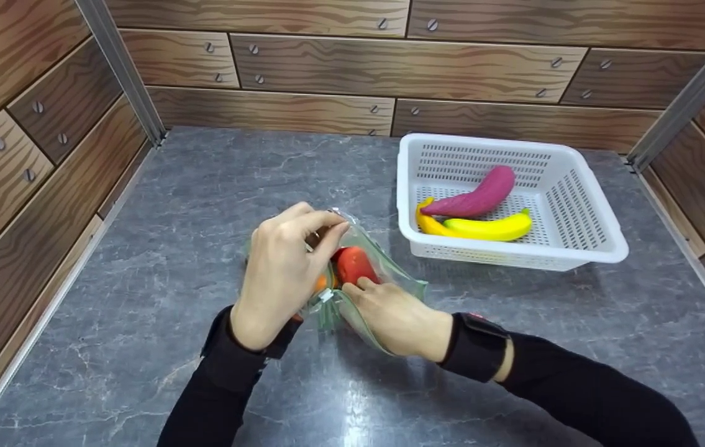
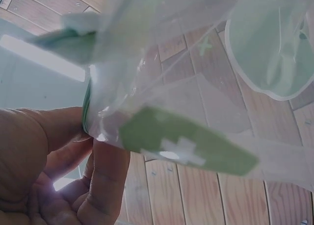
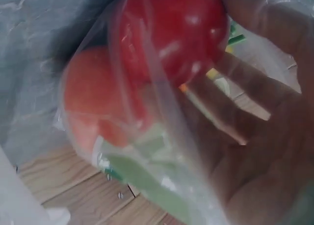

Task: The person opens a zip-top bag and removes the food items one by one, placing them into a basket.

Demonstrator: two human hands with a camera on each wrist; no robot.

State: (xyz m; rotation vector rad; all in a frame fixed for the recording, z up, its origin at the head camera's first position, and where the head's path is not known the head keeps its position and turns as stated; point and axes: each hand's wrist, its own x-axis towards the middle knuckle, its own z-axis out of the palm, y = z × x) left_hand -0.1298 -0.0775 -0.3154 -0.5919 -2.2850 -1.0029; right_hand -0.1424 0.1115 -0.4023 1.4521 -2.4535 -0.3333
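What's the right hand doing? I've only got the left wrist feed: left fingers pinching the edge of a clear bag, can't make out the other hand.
Observer: Right hand is in the mouth of the bag, its fingers against a rounded red item.
Operator: Copy. Anything else on the work surface besides the bag?
Observer: Yes, per the head view: a white basket beyond the bag and to its right.
Operator: Basket contents?
Observer: A purple item and two yellow banana-shaped items, one partly hidden.
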